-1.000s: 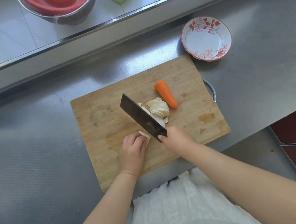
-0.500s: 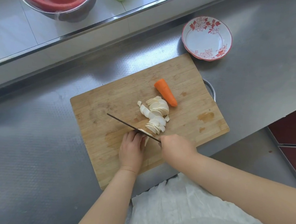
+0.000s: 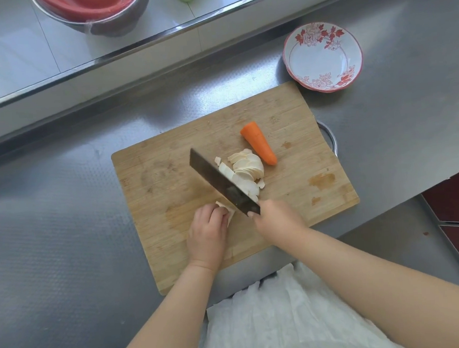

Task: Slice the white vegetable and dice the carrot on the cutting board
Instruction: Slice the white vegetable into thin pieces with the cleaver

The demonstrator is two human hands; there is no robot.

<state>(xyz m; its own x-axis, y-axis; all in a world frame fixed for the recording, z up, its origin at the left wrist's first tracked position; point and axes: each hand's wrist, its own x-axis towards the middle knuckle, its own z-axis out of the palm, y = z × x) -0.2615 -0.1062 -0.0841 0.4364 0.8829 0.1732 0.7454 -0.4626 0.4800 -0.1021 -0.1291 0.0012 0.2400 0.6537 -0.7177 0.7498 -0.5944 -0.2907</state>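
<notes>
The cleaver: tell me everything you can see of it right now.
The cleaver has a broad, dark rectangular blade that looks like metal. It lies diagonally over the cutting board, tilted so its flat side shows. The right hand grips its handle, which is hidden. The blade sits between the pile of white slices and the uncut white piece held by the left hand. The carrot lies apart, untouched.

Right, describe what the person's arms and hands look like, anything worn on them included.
Both forearms are bare to the frame's edge, with no sleeves in view. The left hand and right hand carry no gloves, rings, watch or bracelet that can be seen. The only clothing visible is a crinkled white garment at the person's front, between the arms.
</notes>
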